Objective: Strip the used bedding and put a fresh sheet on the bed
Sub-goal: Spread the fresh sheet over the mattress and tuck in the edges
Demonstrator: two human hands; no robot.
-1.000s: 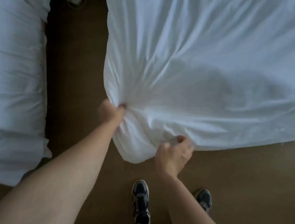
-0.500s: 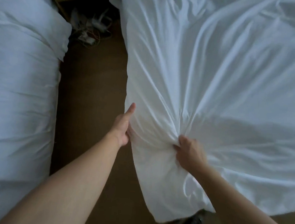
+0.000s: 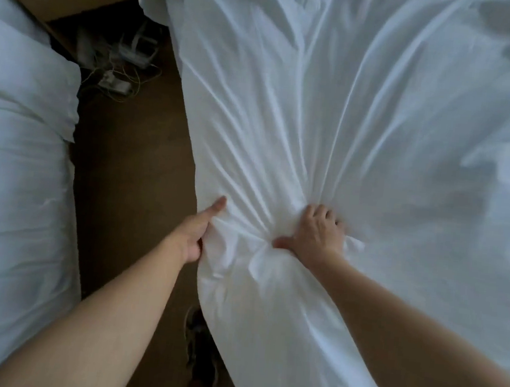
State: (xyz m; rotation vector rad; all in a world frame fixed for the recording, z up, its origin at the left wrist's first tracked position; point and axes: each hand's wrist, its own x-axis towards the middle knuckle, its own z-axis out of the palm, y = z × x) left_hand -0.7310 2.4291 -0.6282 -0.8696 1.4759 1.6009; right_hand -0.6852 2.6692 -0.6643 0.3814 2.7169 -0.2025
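Above the floor (image 3: 130, 198), both hands (image 3: 194, 234) (image 3: 318, 232) grip the sheet (image 3: 283, 134).

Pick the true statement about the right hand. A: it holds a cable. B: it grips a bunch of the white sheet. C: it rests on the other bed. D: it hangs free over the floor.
B: the right hand clutches the white sheet, creases fanning from it.

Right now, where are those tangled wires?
In the head view, upper left: the tangled wires lie on the floor, between the left bed and the white sheet.
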